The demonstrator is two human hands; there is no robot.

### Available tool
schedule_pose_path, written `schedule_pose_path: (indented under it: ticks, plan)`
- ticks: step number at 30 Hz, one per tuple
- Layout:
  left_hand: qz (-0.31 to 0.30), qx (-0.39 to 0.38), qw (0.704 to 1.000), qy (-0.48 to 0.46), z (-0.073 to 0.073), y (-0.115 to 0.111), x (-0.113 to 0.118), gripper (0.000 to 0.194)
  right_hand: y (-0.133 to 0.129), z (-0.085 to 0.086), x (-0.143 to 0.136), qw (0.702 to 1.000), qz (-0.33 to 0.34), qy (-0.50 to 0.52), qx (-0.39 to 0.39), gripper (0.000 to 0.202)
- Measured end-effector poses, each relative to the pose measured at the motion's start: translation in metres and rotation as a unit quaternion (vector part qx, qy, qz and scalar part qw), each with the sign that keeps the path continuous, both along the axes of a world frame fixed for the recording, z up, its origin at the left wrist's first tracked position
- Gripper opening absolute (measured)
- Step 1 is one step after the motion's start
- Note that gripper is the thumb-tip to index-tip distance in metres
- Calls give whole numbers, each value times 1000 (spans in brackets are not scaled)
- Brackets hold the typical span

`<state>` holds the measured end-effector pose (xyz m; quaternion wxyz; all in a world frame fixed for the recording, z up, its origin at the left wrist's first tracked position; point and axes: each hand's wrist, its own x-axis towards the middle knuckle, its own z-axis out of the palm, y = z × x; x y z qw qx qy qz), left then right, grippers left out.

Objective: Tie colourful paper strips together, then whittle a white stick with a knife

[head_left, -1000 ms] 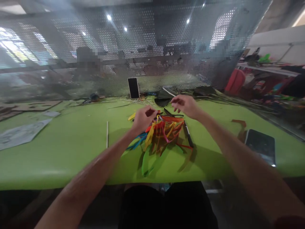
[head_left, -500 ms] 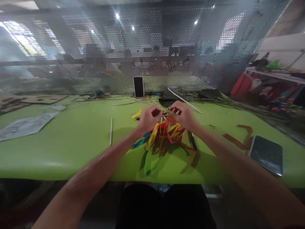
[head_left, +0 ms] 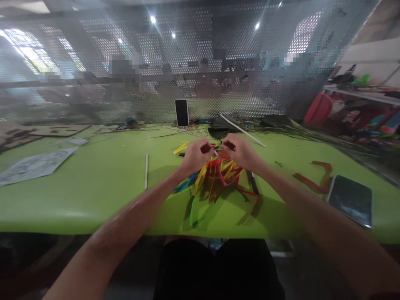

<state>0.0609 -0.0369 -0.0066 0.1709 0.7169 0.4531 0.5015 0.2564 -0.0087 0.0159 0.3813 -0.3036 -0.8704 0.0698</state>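
Observation:
A loose bundle of coloured strips, in yellow, red, orange, blue and green, spreads over the table under both hands. At its far end my left hand is closed, with thumb and fingertips pinched among the strip ends. Facing it, my right hand is also closed in a pinch, a small gap from the left fingertips. What the right fingertips hold is too small to make out. A black pen-like tool lies partly under the right wrist, beside the strips.
A phone lies at the right near bent red strips. Another phone stands against the perforated metal screen. A white stick and a printed paper sheet lie left on the green table.
My right hand has shifted slightly right and its fingers have curled more, widening the gap between the fingertips. The left hand stays nearly in place over the strips.

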Motion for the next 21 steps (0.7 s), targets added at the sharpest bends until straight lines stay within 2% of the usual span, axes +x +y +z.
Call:
schedule_pose_path:
  ticks: [6,13,21]
  plan:
    - [6,-16,1000,12,5,-2,0,16,3,2,2,1000,18,-7,-23,12]
    - [5,-7,1000,28,2,1,-2,19,4,0,3,999,27,-8,-38,11]
    - [-14,-25,1000,12,-1,7,-10,12,10,1,8,999,20,-1,-45,12]
